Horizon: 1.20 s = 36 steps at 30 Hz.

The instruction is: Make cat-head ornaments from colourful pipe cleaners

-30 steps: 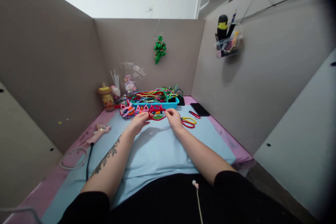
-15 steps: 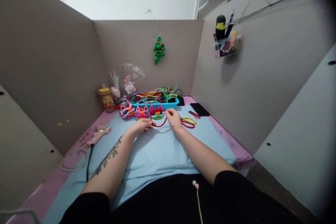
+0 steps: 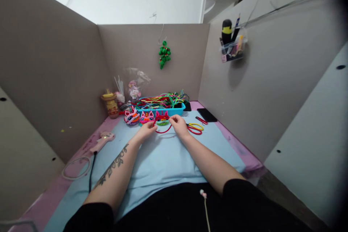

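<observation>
Between my two hands a red pipe cleaner (image 3: 164, 132) hangs in a loop above the light blue cloth (image 3: 168, 159). My left hand (image 3: 147, 130) pinches it at the left side, and my right hand (image 3: 178, 124) grips it at the upper right. Just behind stand three colourful fuzzy animal heads: an orange and pink one (image 3: 131, 116), a pink one (image 3: 146, 117), and one with green at its base (image 3: 162, 120), partly covered by the red loop. Scissors with yellow and red handles (image 3: 195, 128) lie right of my right hand.
A blue basket (image 3: 174, 110) full of coloured pipe cleaners stands at the back. A pink glue gun (image 3: 103, 141) with a black cord lies left. A phone (image 3: 207, 115) and small red-handled cutters (image 3: 201, 120) lie right. A cup (image 3: 111, 105) stands back left. Partitions surround the table.
My left hand has turned slightly and its fingers are drawn in more around the red pipe cleaner. The loop has shifted a little left, and the whole view has tipped slightly.
</observation>
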{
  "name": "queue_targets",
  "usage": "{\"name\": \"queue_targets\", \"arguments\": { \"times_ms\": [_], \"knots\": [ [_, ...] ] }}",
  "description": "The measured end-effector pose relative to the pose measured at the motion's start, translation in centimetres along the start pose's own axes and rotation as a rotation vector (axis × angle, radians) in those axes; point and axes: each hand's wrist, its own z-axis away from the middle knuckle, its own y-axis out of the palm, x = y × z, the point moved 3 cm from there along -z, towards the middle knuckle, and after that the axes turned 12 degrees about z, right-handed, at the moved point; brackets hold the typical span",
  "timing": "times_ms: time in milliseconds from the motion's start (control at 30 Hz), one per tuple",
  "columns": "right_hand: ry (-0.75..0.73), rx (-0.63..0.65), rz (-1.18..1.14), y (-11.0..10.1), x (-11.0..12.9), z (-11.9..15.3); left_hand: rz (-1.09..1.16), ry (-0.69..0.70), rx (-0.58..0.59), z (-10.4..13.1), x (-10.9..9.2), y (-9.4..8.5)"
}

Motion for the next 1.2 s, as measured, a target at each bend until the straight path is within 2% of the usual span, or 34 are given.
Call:
{"name": "queue_targets", "arguments": {
  "times_ms": [133,233,333,467,567,700,900,1100,1200],
  "knots": [
    [-0.079,0.049,0.092,0.2,0.8,0.5,-0.030,0.281,-0.011,0.0,-1.1,0.1],
    [-0.174,0.068,0.138,0.4,1.4,0.9,-0.166,0.364,0.019,0.3,-1.5,0.5],
    [-0.200,0.042,0.140,0.5,1.4,1.0,-0.248,0.348,0.011,0.4,-1.6,0.6],
    [-0.140,0.041,0.092,0.7,0.7,0.8,-0.252,0.322,-0.013,0.3,-1.4,0.4],
    [-0.066,0.055,-0.012,0.9,0.2,0.5,-0.212,0.261,-0.032,0.1,-1.1,0.1],
    [-0.010,0.031,-0.136,0.8,0.1,0.4,-0.107,0.239,-0.118,0.1,-1.2,-0.4],
    [-0.101,0.128,-0.091,0.8,1.3,1.1,0.013,0.174,-0.092,-0.1,-0.8,-0.3],
    [-0.332,0.163,0.168,1.1,1.9,1.9,-0.127,0.196,0.001,0.1,-0.5,0.7],
    [-0.303,0.145,0.201,1.1,1.8,2.0,-0.175,0.218,0.069,0.4,-0.5,1.2]
  ]
}}
